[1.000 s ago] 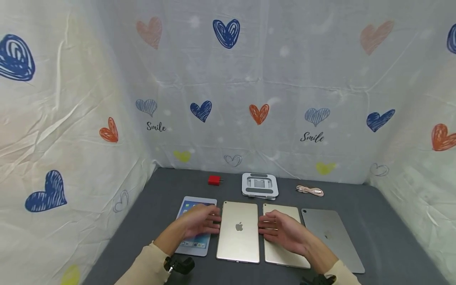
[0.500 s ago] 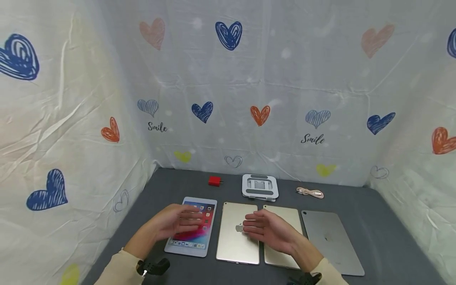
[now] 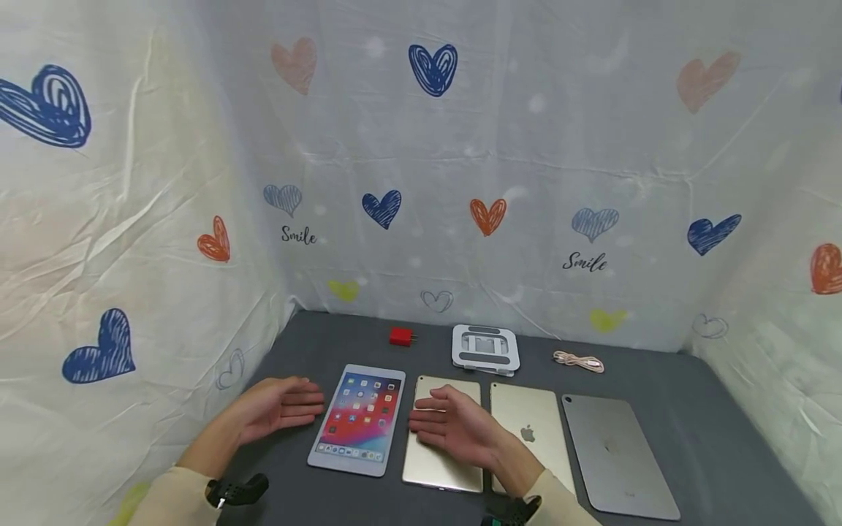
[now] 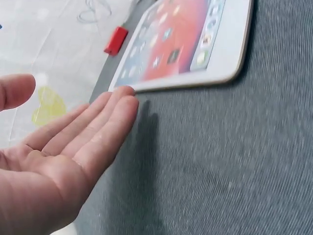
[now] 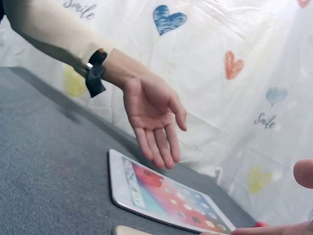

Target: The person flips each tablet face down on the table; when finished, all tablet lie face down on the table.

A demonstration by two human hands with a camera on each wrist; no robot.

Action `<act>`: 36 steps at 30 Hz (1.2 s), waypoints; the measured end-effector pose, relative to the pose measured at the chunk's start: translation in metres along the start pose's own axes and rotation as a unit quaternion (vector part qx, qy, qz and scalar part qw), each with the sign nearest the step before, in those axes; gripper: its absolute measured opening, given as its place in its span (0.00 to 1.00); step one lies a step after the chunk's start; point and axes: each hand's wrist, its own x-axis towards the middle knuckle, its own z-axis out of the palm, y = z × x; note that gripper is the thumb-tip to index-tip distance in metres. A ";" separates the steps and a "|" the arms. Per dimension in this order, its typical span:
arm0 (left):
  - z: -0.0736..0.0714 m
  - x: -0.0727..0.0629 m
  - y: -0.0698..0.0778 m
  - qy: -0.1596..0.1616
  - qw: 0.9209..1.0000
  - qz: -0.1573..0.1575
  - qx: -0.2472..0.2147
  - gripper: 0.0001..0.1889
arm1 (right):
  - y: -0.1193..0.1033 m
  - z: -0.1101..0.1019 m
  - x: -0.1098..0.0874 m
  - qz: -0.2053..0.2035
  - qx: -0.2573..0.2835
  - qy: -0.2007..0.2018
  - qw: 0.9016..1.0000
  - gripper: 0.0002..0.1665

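In the head view a white tablet (image 3: 358, 420) lies face up with its home screen lit. My left hand (image 3: 279, 410) is just left of it, fingers straight, palm facing the tablet; the left wrist view shows the hand (image 4: 73, 152) above the cloth with a gap beneath. My right hand (image 3: 454, 431) hovers over a gold tablet (image 3: 441, 467), fingers extended toward the white one, and hides part of its back. To the right lie a second gold tablet (image 3: 529, 420) and a larger grey tablet (image 3: 618, 453), both back up. Neither hand holds anything.
Behind the tablets lie a red charger plug (image 3: 401, 336), a folded silver stand (image 3: 485, 349) and a coiled pale cable (image 3: 579, 361). Dark grey cloth (image 3: 697, 409) covers the table. A white curtain (image 3: 421, 161) with printed hearts encloses the back and sides.
My left hand has moved left, from over the white tablet to beside it, uncovering its screen. My right hand has moved left from the second gold tablet to over the first.
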 end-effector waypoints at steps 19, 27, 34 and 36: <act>0.021 0.010 -0.003 0.071 0.996 -0.021 0.049 0.26 | 0.009 0.022 0.023 -0.008 0.011 0.040 0.999 0.49; 0.038 0.011 0.001 0.098 0.991 -0.017 0.094 0.26 | 0.001 0.022 0.021 0.013 0.036 0.034 0.999 0.57; 0.059 0.020 -0.001 0.064 0.992 -0.028 0.106 0.27 | -0.003 0.026 0.015 0.005 0.055 -0.012 0.998 0.56; 0.066 0.023 -0.002 0.050 0.992 -0.028 0.109 0.27 | -0.006 0.027 0.010 -0.003 0.059 -0.023 0.998 0.55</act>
